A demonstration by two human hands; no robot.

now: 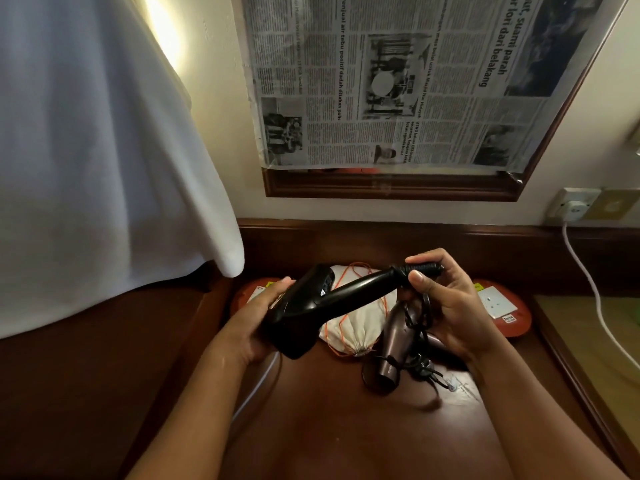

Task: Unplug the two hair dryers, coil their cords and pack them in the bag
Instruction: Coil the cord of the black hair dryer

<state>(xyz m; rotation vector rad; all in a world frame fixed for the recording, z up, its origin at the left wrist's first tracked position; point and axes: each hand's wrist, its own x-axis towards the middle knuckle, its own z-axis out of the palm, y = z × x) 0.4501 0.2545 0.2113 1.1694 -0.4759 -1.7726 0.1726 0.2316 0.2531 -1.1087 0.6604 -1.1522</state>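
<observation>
Two hair dryers in view, both over a dark wooden desk (311, 427). Black hair dryer (311, 306) is held up off the surface, barrel at 8 o'clock, handle running up toward 2 o'clock. Left hand (256, 323) wraps the barrel end, fingers curled around the body. Right hand (446, 306) pinches the ribbed strain relief at the handle end between thumb and forefinger, with loops of black cord (420, 317) hanging from the same hand under the palm. Second dryer, brown hair dryer (391, 348), lies on the desk at 5 o'clock from the black one, nozzle toward the camera, partly under the right hand; a bundle of dark cord with a plug sits against it on its 3 o'clock side. Can't tell which dryer that bundle belongs to. Cream drawstring bag (356, 327) with an orange drawstring lies flat on the desk directly behind and below the black dryer, neck cinched, touching the brown dryer's side. White socket plate (498, 304) on a red-brown oval tray (519, 323) at 3 o'clock of the hands. Wall socket (573, 206) at 2 o'clock with a white plug and white cable running down the right edge. Newspaper (398, 81) covers a framed panel at 12 o'clock; white cloth (86, 150) hangs at 10 o'clock.
</observation>
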